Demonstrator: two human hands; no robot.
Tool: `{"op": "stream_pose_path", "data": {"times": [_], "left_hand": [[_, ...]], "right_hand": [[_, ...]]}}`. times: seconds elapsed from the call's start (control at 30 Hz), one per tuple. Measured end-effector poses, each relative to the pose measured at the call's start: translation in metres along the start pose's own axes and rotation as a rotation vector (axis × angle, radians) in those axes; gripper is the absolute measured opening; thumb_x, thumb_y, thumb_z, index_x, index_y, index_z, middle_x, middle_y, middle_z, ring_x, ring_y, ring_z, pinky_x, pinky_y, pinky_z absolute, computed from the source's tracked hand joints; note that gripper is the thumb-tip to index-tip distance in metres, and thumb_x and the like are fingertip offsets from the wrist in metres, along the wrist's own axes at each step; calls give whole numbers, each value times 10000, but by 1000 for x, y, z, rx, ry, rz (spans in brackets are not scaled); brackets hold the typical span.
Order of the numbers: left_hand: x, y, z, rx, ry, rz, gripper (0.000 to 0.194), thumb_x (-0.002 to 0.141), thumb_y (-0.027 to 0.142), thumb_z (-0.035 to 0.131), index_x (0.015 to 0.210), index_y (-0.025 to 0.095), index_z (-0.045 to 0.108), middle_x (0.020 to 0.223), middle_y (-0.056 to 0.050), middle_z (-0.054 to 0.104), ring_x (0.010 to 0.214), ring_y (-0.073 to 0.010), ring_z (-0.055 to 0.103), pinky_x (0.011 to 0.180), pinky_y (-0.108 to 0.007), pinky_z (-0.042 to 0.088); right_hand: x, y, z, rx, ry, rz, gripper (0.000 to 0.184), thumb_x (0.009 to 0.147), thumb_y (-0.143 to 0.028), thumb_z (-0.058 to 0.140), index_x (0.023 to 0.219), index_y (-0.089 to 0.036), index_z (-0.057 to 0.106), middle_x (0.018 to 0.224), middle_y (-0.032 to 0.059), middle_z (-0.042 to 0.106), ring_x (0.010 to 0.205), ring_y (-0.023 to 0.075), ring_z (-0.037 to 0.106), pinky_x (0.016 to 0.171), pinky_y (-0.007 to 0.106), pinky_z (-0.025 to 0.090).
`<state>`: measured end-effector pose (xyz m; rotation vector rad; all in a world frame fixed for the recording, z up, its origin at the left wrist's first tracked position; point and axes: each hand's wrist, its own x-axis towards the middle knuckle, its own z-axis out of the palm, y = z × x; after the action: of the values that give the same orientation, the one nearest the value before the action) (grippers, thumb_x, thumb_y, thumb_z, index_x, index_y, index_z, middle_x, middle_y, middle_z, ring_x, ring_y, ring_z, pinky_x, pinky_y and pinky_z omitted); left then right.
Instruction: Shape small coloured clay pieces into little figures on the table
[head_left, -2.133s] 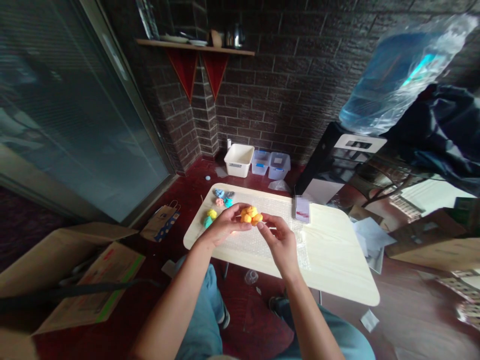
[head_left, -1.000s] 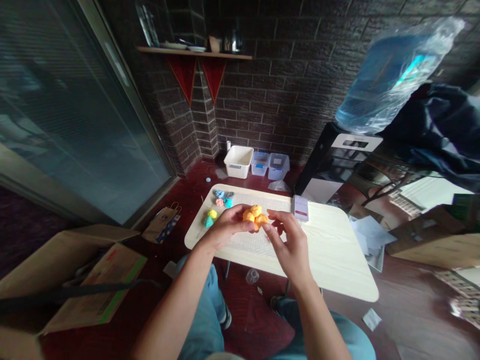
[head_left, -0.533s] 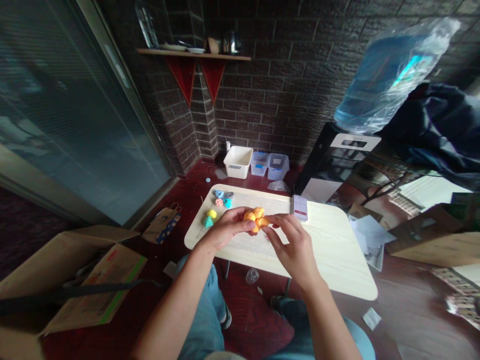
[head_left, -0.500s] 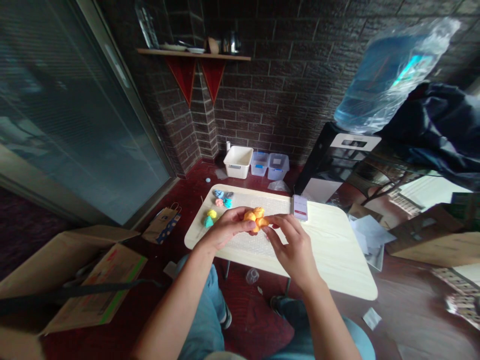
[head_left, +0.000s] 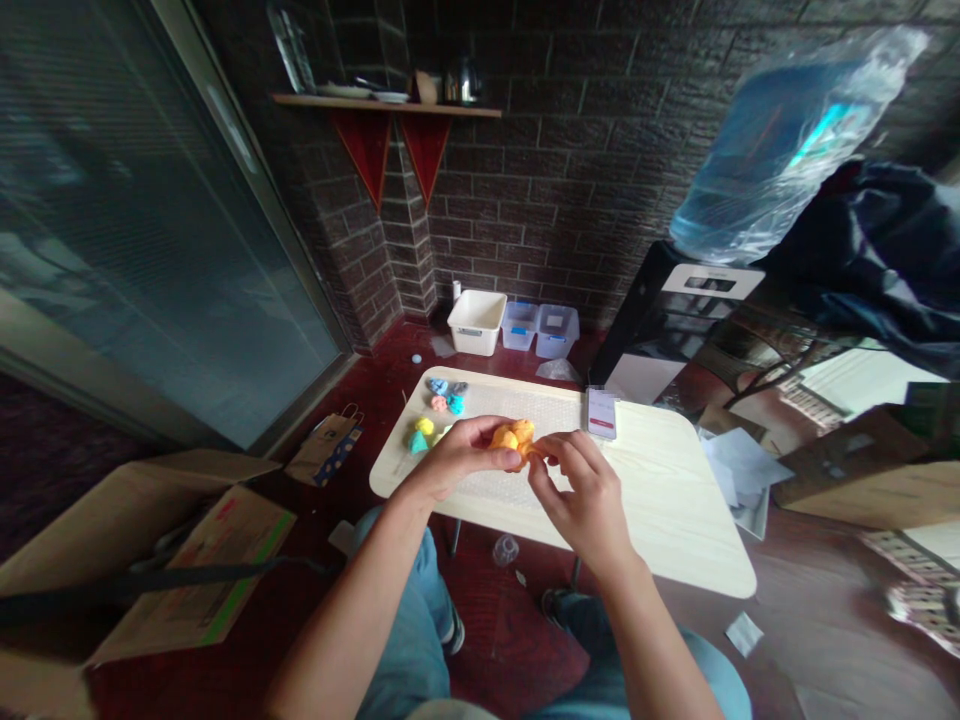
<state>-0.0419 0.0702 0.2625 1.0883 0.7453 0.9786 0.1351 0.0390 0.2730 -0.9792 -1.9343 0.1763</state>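
A knobbly lump of orange modelling clay (head_left: 513,437) is held up over the near part of the table. My left hand (head_left: 466,458) grips it from the left, thumb across its front. On its right side my right hand (head_left: 581,485) pinches a thin drawn-out edge between thumb and forefinger. To the left on the table lie small clay lumps: yellow (head_left: 424,426), green (head_left: 418,443), pink (head_left: 438,403), turquoise (head_left: 455,404), blue (head_left: 437,385) and grey (head_left: 460,388). A pale lump is partly hidden behind my left hand.
Bubble wrap (head_left: 551,408) covers part of the folding table (head_left: 675,500), with a phone (head_left: 601,413) at its back edge. Beyond stand a white bin (head_left: 477,325) and clear plastic boxes (head_left: 556,333). A water dispenser (head_left: 675,310) is behind right; an open carton (head_left: 202,570) sits left.
The orange clay has turned slightly in my hands, and its right edge now looks thinner and stretched towards my right fingers. Both hands stay in nearly the same place.
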Motion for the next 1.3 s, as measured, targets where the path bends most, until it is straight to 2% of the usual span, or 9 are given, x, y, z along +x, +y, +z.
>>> {"op": "stream_pose_path", "data": {"times": [0.13,0.27,0.5,0.63,0.8,1.03,1.17,1.3], "left_hand": [[-1,-2,4,-37,4,23,393,693,263,763,1040,174,603,920,-23,608,797,-130,573,645,-233,472],[-1,-3,8,-22,40,42,327,719,263,720,994,182,564,887,-14,586,766,-127,565,610,-225,464],[-2,-2,10,161,86,175,356,709,240,723,1012,202,539,924,-7,554,827,-130,543,713,-230,453],[-4,-3,10,311,113,287,336,723,210,706,1015,206,539,995,-36,579,928,-167,564,824,-267,446],[-4,-5,12,351,124,358,326,731,185,693,1014,208,533,1026,-55,602,980,-192,572,871,-299,440],[-3,-9,10,385,113,357,325,721,192,707,998,210,539,1012,-51,605,960,-188,586,861,-307,448],[-5,-7,9,371,100,335,328,709,215,726,985,211,549,1008,-43,593,956,-187,581,853,-298,446],[-7,-1,10,291,43,257,368,718,269,730,1036,218,551,1004,-29,568,912,-165,561,801,-262,445]], "right_hand": [[0,3,1,24,5,14,89,900,-156,530,948,-201,591,863,54,626,809,185,582,699,328,499],[0,0,-5,104,-14,109,116,906,-222,563,1000,-207,630,890,55,653,777,169,593,654,304,496],[4,-5,-10,188,-52,366,155,859,-333,631,884,-190,686,757,30,670,591,132,554,563,275,469],[2,-3,-6,283,-56,464,192,830,-362,655,903,-189,700,813,48,703,609,143,596,559,269,490],[1,-4,-4,371,-44,558,187,812,-353,664,903,-195,703,836,48,717,644,154,616,587,271,495],[1,-9,-4,368,-23,581,138,801,-304,640,837,-186,699,744,34,698,611,148,588,560,256,460],[2,-10,-3,309,-8,535,94,789,-256,622,803,-184,682,690,12,665,563,127,540,533,243,424],[3,-11,-2,260,5,464,62,786,-224,617,786,-188,667,668,-8,639,547,110,507,525,230,405]]}}
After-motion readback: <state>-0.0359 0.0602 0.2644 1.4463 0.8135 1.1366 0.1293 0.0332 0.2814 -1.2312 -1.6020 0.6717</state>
